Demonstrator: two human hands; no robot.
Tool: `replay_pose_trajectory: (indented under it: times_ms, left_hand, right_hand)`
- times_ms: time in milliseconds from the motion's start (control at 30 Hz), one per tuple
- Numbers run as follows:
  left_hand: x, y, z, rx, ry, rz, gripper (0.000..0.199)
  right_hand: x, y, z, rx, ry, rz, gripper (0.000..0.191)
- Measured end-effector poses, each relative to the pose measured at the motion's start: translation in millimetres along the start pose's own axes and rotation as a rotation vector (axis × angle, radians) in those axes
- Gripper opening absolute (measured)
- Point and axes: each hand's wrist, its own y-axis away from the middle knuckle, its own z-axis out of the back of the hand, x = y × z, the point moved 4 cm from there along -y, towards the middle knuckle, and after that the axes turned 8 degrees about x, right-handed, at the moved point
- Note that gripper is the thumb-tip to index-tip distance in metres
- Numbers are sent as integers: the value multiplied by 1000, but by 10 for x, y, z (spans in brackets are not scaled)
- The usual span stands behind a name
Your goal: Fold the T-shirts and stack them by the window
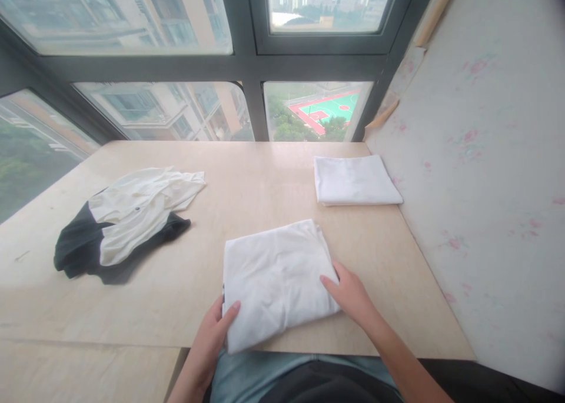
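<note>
A folded white garment [278,279], likely a shirt, lies tilted near the table's front edge, its near left corner reaching that edge. My left hand [212,338] grips its left side, with the thumb on top and the fingers underneath. On the right side, my right hand [353,294] pinches the garment's edge in the same way, thumb above. A small dark patch shows at the left edge of the fold. Farther back on the right, a second folded white garment [355,180] lies flat by the wall.
The wooden tabletop [256,185] runs back to dark-framed windows [247,67]. Crumpled black and white clothing [132,220] is spread on the left. A flowered wall [477,173] bounds the right side. A seam [88,343] crosses the table at front left.
</note>
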Motion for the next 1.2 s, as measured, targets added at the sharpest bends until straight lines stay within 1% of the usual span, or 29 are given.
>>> replay_pose_trajectory:
  times_ms: [33,100,167,267,300,367,467,567,667,733,800,833,867,900,933,1000,1033,1067,1133,1200]
  left_hand:
    - [18,-9,23,-17,-49,-20,54]
    - [28,-38,65,-57,-137,-54,58]
    - [-17,-79,77,-79,-193,-79,62]
    - [-201,-146,5,-37,-181,-108,69]
    - [-290,-165,-40,-14,-153,-118,71]
    - [-496,-199,-155,34,-83,-143,75]
    - [-870,-278,-395,127,7,-210,76]
    - [-1335,-471,-715,237,59,-335,74]
    - [-1878,-823,-1113,317,69,-533,69]
    - [-2203,-1117,-1420,370,31,-647,67]
    - [-2412,-1421,-1721,379,-73,-700,64]
    - [-2453,-1567,-1856,363,-137,-693,60]
    - [-2451,-1700,-1973,347,-178,-680,55]
    - [-2406,-1818,-2071,327,-216,-661,51]
    - [-2323,-1922,-2147,306,-244,-641,46]
    - [-2078,-2090,-2225,260,-294,-608,39]
    - [-1936,-2158,-2227,232,-321,-594,38]
    - [-1794,-2215,-2208,203,-347,-583,37]
    - [-1544,-2289,-2121,150,-399,-580,34]
    - [-1365,-2294,-1998,109,-457,-606,31]
  right_hand:
    - [28,13,-10,33,13,-33,29]
    - [93,28,-22,70,21,-88,34]
    - [168,12,-11,66,1,-84,42]
    - [269,-67,80,73,-71,7,47]
    - [293,-103,146,67,-101,40,47]
    - [321,-183,344,27,-160,76,49]
    - [352,-318,774,-69,-208,96,49]
    - [417,-493,1339,-209,-179,147,48]
    - [474,-756,2003,-412,-81,191,47]
    - [471,-993,2415,-509,2,204,48]
    - [395,-1243,2727,-567,103,145,49]
    - [326,-1355,2824,-575,172,76,50]
    - [237,-1446,2874,-562,256,-13,50]
    - [132,-1513,2874,-530,347,-112,51]
    - [16,-1550,2826,-485,436,-206,51]
    - [-230,-1538,2616,-408,573,-333,52]
    - [-351,-1496,2472,-406,605,-356,52]
    - [-466,-1436,2313,-437,615,-356,52]
    - [-678,-1282,1972,-553,591,-309,50]
    - [-842,-1129,1613,-628,552,-192,48]
